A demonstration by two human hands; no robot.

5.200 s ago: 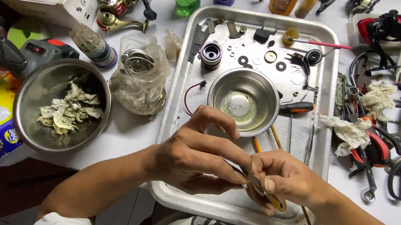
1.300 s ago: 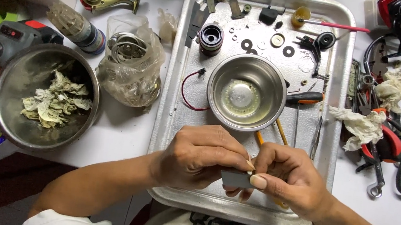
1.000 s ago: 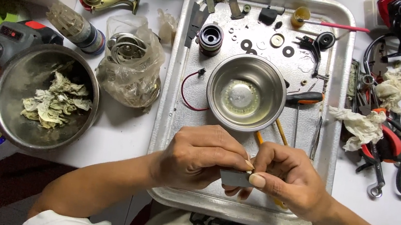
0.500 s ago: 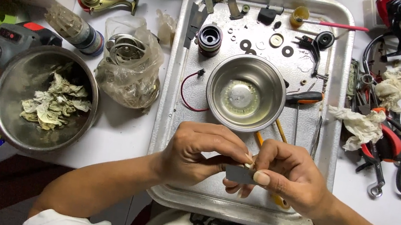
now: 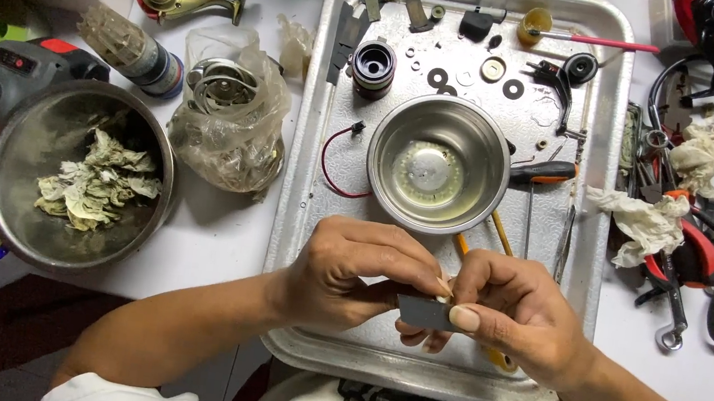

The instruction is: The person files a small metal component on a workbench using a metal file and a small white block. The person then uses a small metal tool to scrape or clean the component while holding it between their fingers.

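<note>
Over the near end of a metal tray (image 5: 305,221), my left hand (image 5: 349,271) and my right hand (image 5: 514,312) meet fingertip to fingertip. A small dark grey rectangular piece (image 5: 423,312) is pinched under my right thumb. My left fingers press against its upper edge, around something small that I cannot make out. A yellow-handled tool (image 5: 500,360) lies under my right hand. Just beyond the hands, a small steel bowl (image 5: 438,163) with pale liquid stands in the tray.
The tray's far end holds washers, a black cylindrical part (image 5: 373,66), a red wire (image 5: 335,158) and an orange-handled screwdriver (image 5: 544,172). A large steel bowl of crumpled paper (image 5: 77,178) and a plastic bag of parts (image 5: 227,123) stand left. Pliers, scissors and rags (image 5: 650,225) crowd the right.
The grey piece has turned flat-on between my fingers and now shows as a longer strip. Both hands stay over the tray's near end.
</note>
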